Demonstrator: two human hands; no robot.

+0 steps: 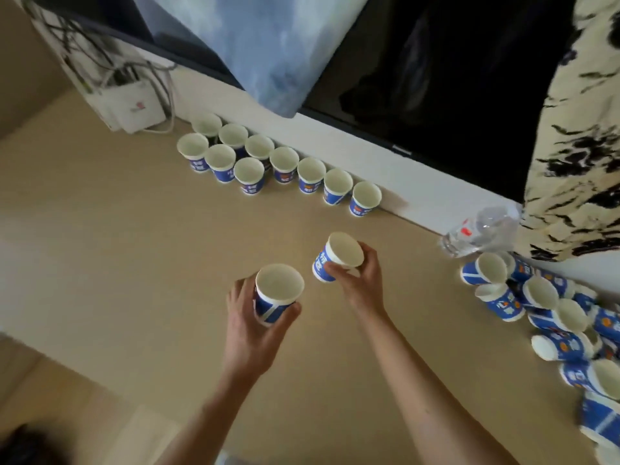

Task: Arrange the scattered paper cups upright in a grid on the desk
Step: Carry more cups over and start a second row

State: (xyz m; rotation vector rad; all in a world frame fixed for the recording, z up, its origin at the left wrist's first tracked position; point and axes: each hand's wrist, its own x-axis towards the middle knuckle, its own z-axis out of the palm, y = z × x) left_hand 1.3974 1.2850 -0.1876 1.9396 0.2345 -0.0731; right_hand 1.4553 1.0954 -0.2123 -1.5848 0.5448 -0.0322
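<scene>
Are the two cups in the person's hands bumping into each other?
Apart. The head view shows a strip of desk between the upright cup in the left hand and the tilted cup in the right hand.

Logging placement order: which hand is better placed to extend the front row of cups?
Likely the left hand: its upright cup faces the gap beside the front row's last cup. The right hand holds a tilted cup.

One camera only, worn on the person's head; it looks forward and steeply down onto the desk (134, 263) from close above; the left hand (248, 317) and right hand (359, 280) sit near mid-frame; the view is tilted, the desk's back edge running diagonally; the wide lens reaches the dark screen (453, 78) at top.
</scene>
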